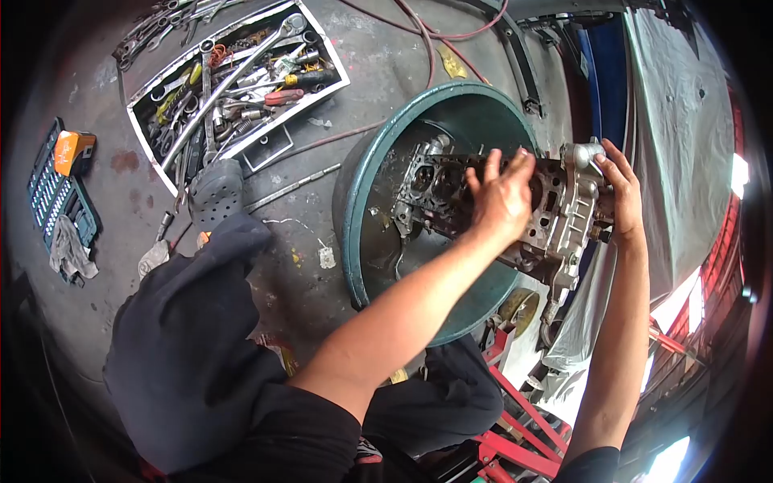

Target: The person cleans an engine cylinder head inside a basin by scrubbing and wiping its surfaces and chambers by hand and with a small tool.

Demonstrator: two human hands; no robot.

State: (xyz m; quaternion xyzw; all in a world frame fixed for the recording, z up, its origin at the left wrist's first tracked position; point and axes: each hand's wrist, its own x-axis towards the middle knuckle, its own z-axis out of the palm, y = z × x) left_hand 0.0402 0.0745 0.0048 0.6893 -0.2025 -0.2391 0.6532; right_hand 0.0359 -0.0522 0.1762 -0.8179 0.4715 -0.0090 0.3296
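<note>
Okay, left hand's fingers spread on the engine block, right hand's curled over its outer end; block sits partly in the green tub, past its rim. Likely heavy, stiff, oily-slick; best gripped at both ends.

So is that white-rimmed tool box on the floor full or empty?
Full: wrenches, a ratchet and a yellow-and-black screwdriver lie heaped inside the box's white rim.

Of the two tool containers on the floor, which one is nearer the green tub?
The white-rimmed drawer, holding the yellow-and-black handle. The teal case, with the orange box on it, lies farther from the green tub.
</note>
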